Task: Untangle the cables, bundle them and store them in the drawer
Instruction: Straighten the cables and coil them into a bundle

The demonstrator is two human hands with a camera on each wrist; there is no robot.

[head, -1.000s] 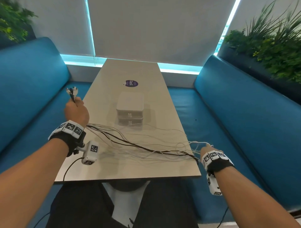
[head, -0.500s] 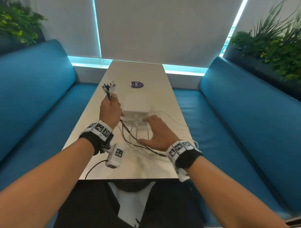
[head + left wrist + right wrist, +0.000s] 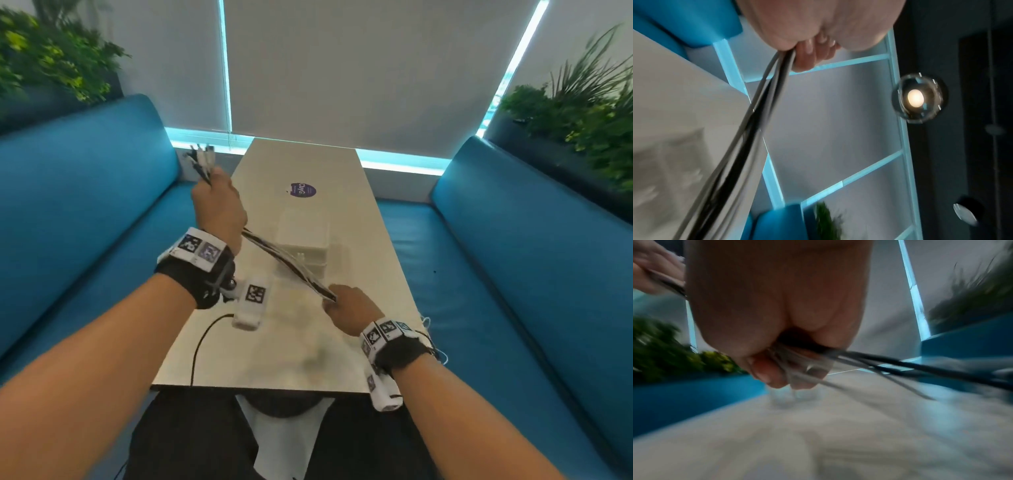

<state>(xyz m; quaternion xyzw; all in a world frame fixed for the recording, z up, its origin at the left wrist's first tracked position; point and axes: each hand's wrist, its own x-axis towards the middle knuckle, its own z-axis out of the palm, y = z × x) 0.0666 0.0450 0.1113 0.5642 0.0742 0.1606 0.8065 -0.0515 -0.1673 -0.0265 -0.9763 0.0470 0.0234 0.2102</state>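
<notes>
Left hand [image 3: 219,205] is gripping the cables [image 3: 287,263] near their plug ends [image 3: 202,157], raised above the table's left edge, fingers [image 3: 807,53] curled round the black and white strands; right hand [image 3: 352,310] is clamping the same bunch lower down, near the table [image 3: 301,359], so the cables are running taut and diagonal between the two hands, which are apart. The white drawer unit [image 3: 303,240] is sitting mid-table just behind the stretched bunch, a purple sticker [image 3: 302,190] beyond it, with blue benches [image 3: 85,192] flanking the table on both sides.
</notes>
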